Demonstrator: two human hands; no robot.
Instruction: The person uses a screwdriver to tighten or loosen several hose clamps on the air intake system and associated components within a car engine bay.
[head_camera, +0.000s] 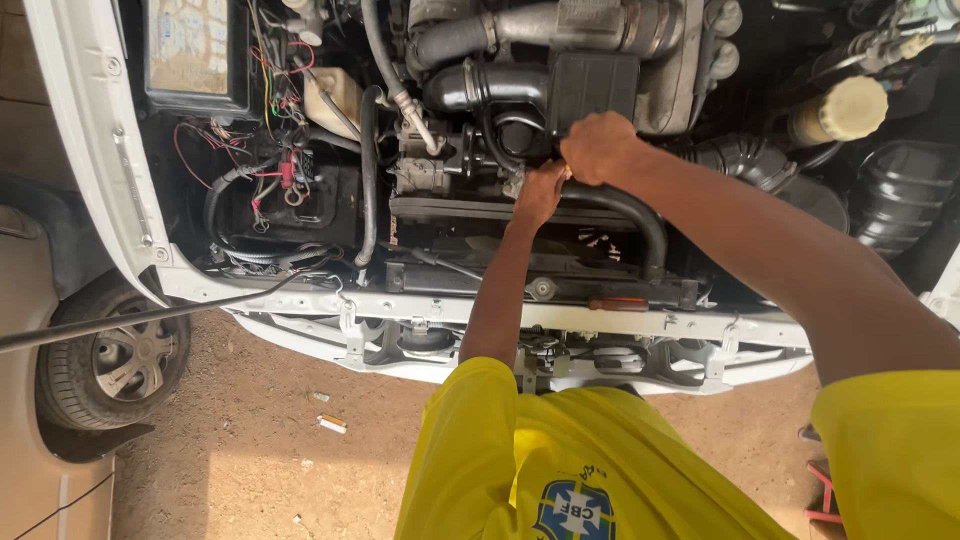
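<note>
Nearest, yellow shirt (600, 470) over dirt ground (260, 440). Beyond the white front panel (620, 322), left hand (540, 193) and right hand (598, 147) both clenched around black curved hose (640, 215), mid engine bay. Farther right, yellow-capped reservoir (845, 110).

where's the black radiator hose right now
In the head view, the black radiator hose curves right of centre in the engine bay, under the right hand and beside the left hand, above the white front panel.

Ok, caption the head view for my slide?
Both hands, left hand and right hand, grip a black hose in an open engine bay.
</note>
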